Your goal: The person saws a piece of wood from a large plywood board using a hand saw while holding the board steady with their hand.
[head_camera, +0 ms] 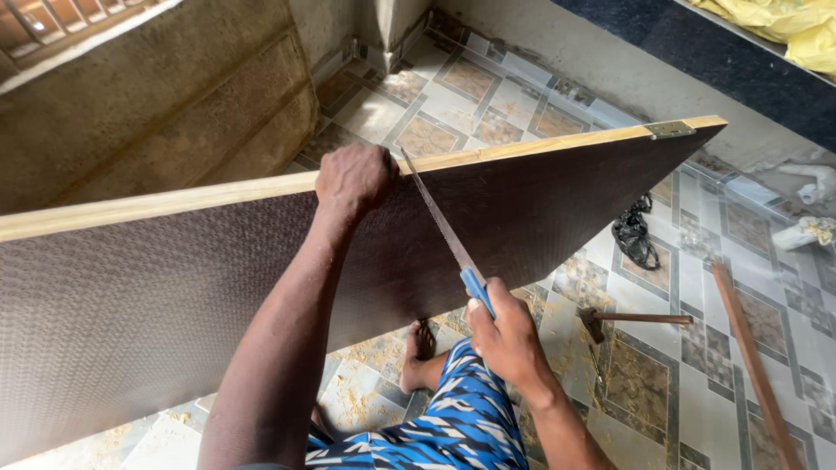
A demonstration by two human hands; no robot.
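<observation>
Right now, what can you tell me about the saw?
The saw is a handsaw with a narrow grey metal blade and a blue handle. The right hand grips the handle; the blade slants up and away to the pale top edge of the dark board, meeting it beside the left hand, which rests on that edge.
</observation>
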